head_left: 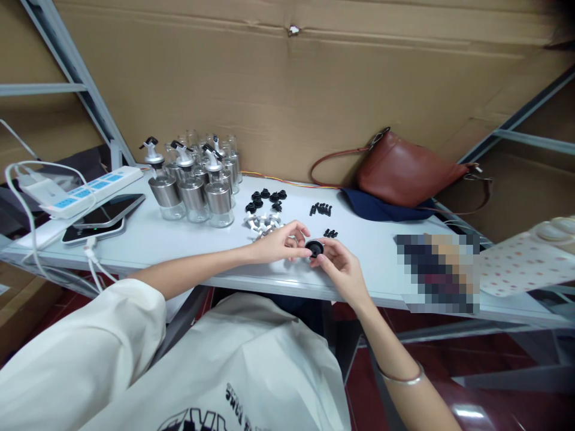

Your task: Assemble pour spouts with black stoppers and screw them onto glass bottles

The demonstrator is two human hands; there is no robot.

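Near the table's front edge, both my hands hold a round black stopper [314, 249] with a hole in its middle. My left hand [287, 242] pinches its left side, and my right hand [340, 263] grips its right rim with thumb and fingers. Just beyond my left hand lies a pile of white spout pieces [263, 224]. Behind that pile sit several black stoppers [266, 194]. Small black parts lie in two groups: longer ones [320, 209] farther back and shorter ones [331, 233] near my right hand.
Several glass bottles with metal bands [194, 199] stand at the left, some topped with spouts. A power strip [92, 191] and phones [108, 212] with cables lie farther left. A brown handbag [404, 170] on dark blue cloth [381, 209] sits back right, by a dotted bag [525, 263].
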